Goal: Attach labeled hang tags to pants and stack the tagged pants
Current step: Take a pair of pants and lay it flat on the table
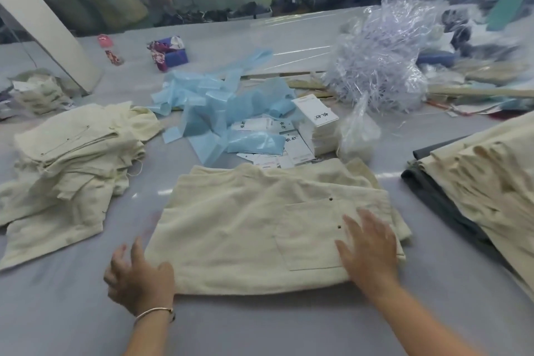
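Item one: folded cream pants (260, 228), lying flat on the grey counter (72, 312) at near centre, back pocket (312, 235) facing up toward the right. Item two: my left hand (138, 274), at the near left corner of the pants, fingers loosely spread and slightly curled, touching or just beside the fabric edge and gripping nothing; a bracelet (153, 312) on its wrist. Item three: my right hand (370, 251), resting flat on the pocket area, fingers straight and wide, holding nothing. Item four: stack of white hang tags (316, 124), just beyond the far edge of the pants, with loose tags scattered to its left among pale blue plastic strips (213, 107). Item five: heap of clear plastic wrap (384, 49), far right. Item six: pile of cream pants (78, 147) on the left, apparently the tagged stack, though I cannot make out tags on it. Item seven: another pile of cream garments (476, 176) on the right, over something dark grey. Step in hand, as I judge it: laying out and smoothing one pair before tagging. No tag visible on it yet. Next move calls for reaching far to take one tag from the stack and bringing it to the waistband, then fastening it.
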The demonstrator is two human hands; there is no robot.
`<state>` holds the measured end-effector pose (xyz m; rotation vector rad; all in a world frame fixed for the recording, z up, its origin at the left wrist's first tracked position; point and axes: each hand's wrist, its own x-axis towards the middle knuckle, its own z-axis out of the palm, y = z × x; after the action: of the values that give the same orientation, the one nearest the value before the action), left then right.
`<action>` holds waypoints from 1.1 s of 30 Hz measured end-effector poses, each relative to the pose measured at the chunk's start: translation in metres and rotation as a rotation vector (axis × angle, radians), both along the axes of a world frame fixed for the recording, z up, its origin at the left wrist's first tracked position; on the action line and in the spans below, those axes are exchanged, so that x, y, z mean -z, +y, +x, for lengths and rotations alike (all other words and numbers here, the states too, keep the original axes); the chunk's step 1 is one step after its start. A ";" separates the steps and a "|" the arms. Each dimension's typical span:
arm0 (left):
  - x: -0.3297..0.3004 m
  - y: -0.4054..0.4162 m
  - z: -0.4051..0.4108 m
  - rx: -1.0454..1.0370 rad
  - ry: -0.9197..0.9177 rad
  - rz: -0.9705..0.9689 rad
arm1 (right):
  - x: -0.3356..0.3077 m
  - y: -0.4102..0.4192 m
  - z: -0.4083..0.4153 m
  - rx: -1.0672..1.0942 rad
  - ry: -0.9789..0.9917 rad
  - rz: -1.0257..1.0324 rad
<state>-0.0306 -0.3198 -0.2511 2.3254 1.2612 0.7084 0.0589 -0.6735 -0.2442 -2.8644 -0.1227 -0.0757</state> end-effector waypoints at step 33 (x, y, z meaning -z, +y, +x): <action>0.002 -0.212 0.102 0.667 -0.032 -1.326 | 0.012 -0.058 -0.005 0.170 0.097 0.586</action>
<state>0.0709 -0.5323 -0.2535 1.3758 0.5062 -0.2957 0.0540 -0.7316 -0.2561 -2.2811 0.1417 -0.0037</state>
